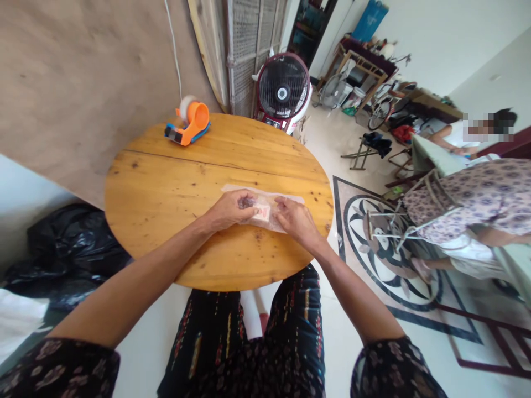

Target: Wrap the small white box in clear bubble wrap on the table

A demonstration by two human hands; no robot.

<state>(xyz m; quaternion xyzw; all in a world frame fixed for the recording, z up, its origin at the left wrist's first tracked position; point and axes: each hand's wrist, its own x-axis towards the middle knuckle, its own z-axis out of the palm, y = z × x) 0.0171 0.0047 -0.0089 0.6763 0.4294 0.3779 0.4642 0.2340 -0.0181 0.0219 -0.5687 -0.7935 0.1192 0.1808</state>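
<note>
A small pale box (262,212) with red print lies on a sheet of translucent plastic wrap (292,198), near the middle of the round wooden table (174,193). My left hand (232,209) is curled at the box's left side, its thumb against the edge and its fingers closed over the wrap. On the other side, my right hand (297,219) has its fingers bent and pinched onto the wrap, just right of the box. Part of the wrap is hidden under both hands.
An orange tape dispenser (193,126) with a roll of clear tape stands at the table's far left. Beyond the table is a fan (282,88). Black plastic bags (74,249) lie at the left. Two people sit at the right, one on a metal-framed chair (398,224).
</note>
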